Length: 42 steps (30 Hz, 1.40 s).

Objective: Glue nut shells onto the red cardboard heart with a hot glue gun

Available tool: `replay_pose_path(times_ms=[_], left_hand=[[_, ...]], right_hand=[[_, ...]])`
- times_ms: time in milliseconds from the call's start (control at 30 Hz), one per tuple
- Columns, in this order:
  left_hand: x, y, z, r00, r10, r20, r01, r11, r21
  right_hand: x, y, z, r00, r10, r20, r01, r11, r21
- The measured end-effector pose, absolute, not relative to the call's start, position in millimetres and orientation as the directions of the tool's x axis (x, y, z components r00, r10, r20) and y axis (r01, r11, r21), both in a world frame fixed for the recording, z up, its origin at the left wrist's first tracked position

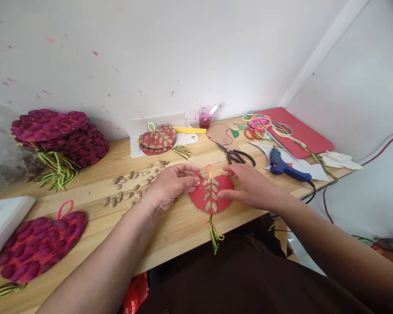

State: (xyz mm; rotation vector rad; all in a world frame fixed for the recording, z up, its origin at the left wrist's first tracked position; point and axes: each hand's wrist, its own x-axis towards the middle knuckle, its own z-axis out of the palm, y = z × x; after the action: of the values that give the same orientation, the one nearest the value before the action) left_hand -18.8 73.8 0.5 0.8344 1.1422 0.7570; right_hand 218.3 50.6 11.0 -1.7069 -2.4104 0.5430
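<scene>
A red heart-shaped card (196, 199) lies near the table's front edge. Peanuts (211, 189) run down its middle in paired rows, below an orange loop (209, 169) at the top. A green and yellow tassel (215, 237) hangs from its lower point over the edge. My left hand (175, 185) is at the card's upper left, thumb and fingers pressed together; whatever they may hold is hidden. Over the card's right side, my right hand (249, 186) has thumb and forefinger apart, with nothing between them. Loose peanuts (127, 195) are scattered left of the card.
Scissors (237, 156) and a blue glue gun (286, 165) lie to the right. Behind are a peanut-covered heart (157, 138), a cup of red liquid (205, 118) and coloured cords (258, 122). Stacked purple hearts (60, 135) and another purple heart (44, 244) are left.
</scene>
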Motion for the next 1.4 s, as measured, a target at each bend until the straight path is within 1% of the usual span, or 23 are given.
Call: replay_pose_path(times_ms=[233,500,567,700,733,833,933,1033,1100,1167,1233,1267,1300,1367,1400], left_hand=[[-19,73,1,0.238,0.857,-0.457,-0.094,0.489,0.867],[-20,75,2,0.247,0.866,-0.435,-0.098,0.469,0.878],[-20,75,1,0.244,0.867,-0.435,-0.100,0.469,0.877],[-20,75,0,0.230,0.873,-0.430,-0.094,0.460,0.883],[-20,75,0,0.228,0.873,-0.431,-0.093,0.460,0.883],[-20,75,-1,0.234,0.871,-0.432,-0.096,0.463,0.881],[-20,76,-1,0.237,0.868,-0.436,-0.105,0.469,0.877],[-21,76,0,0.243,0.866,-0.437,-0.136,0.476,0.869],[-21,76,-1,0.254,0.866,-0.432,-0.151,0.476,0.866],[-22,76,0,0.263,0.864,-0.430,-0.147,0.476,0.867],[-25,77,2,0.268,0.866,-0.422,-0.151,0.471,0.869],[-27,78,4,0.265,0.876,-0.403,-0.169,0.454,0.875],[-31,80,7,0.255,0.892,-0.374,-0.198,0.427,0.882],[-40,85,14,0.199,0.935,-0.293,-0.281,0.341,0.897],[-45,87,18,0.152,0.955,-0.253,-0.323,0.290,0.901]], right_hand=[[216,61,8,-0.241,0.960,-0.139,0.861,0.146,-0.488],[213,57,13,-0.249,0.946,-0.207,0.813,0.088,-0.575],[213,54,16,-0.255,0.941,-0.220,0.835,0.100,-0.541],[212,41,19,-0.259,0.937,-0.233,0.922,0.168,-0.350],[211,38,18,-0.260,0.939,-0.227,0.930,0.180,-0.321],[207,32,16,-0.240,0.945,-0.223,0.931,0.159,-0.327],[205,31,16,-0.195,0.948,-0.252,0.920,0.088,-0.381],[204,32,17,-0.196,0.938,-0.284,0.870,0.032,-0.492],[205,32,16,-0.209,0.920,-0.332,0.790,-0.041,-0.611],[205,34,15,-0.214,0.893,-0.397,0.674,-0.159,-0.721],[205,36,13,-0.218,0.871,-0.439,0.577,-0.248,-0.778],[205,36,14,-0.229,0.872,-0.433,0.557,-0.248,-0.793],[205,36,15,-0.246,0.881,-0.403,0.554,-0.214,-0.805],[201,33,22,-0.272,0.920,-0.284,0.590,-0.073,-0.804],[198,29,27,-0.280,0.939,-0.201,0.628,0.020,-0.778]])
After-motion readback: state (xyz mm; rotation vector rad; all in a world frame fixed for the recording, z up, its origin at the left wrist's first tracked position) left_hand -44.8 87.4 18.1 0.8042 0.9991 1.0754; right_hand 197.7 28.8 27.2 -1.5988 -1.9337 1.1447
